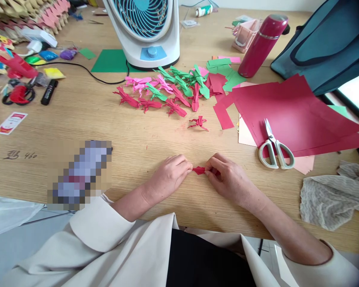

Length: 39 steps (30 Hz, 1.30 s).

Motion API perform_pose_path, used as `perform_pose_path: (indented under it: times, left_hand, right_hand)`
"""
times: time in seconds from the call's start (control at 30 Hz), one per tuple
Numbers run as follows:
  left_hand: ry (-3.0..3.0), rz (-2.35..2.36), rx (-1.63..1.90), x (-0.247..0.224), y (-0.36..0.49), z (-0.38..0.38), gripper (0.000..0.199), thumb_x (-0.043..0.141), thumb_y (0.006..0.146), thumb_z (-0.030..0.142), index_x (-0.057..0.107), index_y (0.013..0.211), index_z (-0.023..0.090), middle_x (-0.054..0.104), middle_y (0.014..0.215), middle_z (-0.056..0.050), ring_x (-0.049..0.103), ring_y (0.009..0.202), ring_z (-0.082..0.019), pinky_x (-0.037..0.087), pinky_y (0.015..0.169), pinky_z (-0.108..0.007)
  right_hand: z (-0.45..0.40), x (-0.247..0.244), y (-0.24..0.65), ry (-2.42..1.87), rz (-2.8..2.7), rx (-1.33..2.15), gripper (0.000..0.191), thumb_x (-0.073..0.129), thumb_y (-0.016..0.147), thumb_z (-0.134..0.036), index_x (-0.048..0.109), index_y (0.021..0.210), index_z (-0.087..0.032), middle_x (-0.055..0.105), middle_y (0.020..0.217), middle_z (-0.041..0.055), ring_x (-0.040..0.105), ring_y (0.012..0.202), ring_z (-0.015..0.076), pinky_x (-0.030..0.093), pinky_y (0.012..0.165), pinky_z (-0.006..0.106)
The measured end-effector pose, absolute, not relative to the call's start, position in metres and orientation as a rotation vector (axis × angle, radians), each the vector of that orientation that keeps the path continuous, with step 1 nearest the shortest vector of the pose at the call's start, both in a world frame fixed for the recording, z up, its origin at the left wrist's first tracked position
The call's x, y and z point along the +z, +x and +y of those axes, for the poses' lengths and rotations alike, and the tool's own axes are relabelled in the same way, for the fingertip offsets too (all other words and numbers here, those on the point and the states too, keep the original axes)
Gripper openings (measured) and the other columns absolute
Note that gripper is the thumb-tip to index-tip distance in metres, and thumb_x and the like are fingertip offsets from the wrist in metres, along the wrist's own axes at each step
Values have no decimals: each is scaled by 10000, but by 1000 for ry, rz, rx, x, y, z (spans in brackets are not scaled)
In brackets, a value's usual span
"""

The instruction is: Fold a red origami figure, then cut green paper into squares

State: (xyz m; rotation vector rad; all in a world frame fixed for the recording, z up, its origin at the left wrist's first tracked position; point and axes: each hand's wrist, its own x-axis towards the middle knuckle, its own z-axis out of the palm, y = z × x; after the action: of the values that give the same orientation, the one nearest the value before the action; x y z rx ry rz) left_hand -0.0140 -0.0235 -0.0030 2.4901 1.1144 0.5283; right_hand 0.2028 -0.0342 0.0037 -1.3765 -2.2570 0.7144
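A small folded red paper piece is stretched between my two hands, low over the wooden table. My left hand pinches its left end with closed fingers. The right part is pinched by my right hand, and some red paper shows between those fingers. Beyond my hands lies a small red folded paper figure with thin limbs. Farther back is a pile of folded green, pink and red paper figures.
White-handled scissors rest on large red sheets at right, near a crumpled cloth. A red bottle and a fan stand behind. At left are a blurred-out object, a black marker and red-and-black scissors.
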Motion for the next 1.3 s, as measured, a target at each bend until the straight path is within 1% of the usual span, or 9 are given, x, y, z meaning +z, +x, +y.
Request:
perform_pose_path:
  times: [0.17,0.33,0.53,0.67,0.93,1.17,1.3]
  left_hand:
    - [2450,1111,556,-3,-15,-22,174,430,976,159,597,929,179,597,891,-33,578,855,-156,479,797,-295]
    - [2515,1119,512,-3,-12,-21,125,484,963,183,592,901,176,599,875,-22,571,845,-157,456,803,-303]
    - [2589,1167,490,-2,-8,-21,152,477,970,199,592,872,179,600,845,-20,562,794,-157,426,757,-303]
    - [2525,1174,491,-2,-6,-20,124,498,946,168,579,854,183,593,848,-17,564,795,-155,419,736,-300]
    - [2442,1222,480,-3,-1,-21,82,560,908,179,568,826,182,592,862,-16,571,832,-165,417,743,-311]
    - [2384,1298,478,1,4,-23,97,553,883,156,571,792,185,588,843,-13,560,786,-157,404,710,-307]
    - [2349,1335,464,2,6,-23,101,563,876,169,566,776,184,578,840,-10,549,772,-153,404,720,-306]
  right_hand:
    - [-34,4,203,-1374,-2258,727,118,533,857,-94,552,807,-199,563,824,36,540,677,146,416,616,267]
    - [-34,4,203,-1396,-2255,738,129,535,852,-81,548,802,-199,560,825,32,536,673,143,413,617,265]
    - [-34,3,203,-1389,-2250,724,118,538,850,-90,553,807,-199,562,828,29,529,661,139,409,605,262]
    - [-33,4,202,-1396,-2250,727,113,538,852,-95,562,813,-198,566,828,32,531,659,140,411,603,262]
    - [-33,5,202,-1425,-2256,748,115,540,849,-93,569,819,-200,569,837,33,541,670,145,408,609,265]
    - [-32,4,202,-1452,-2249,766,114,539,839,-88,545,832,-201,562,832,22,532,678,143,401,613,264]
    - [-32,4,202,-1447,-2250,775,121,540,834,-85,528,805,-202,553,825,17,522,670,137,386,607,260]
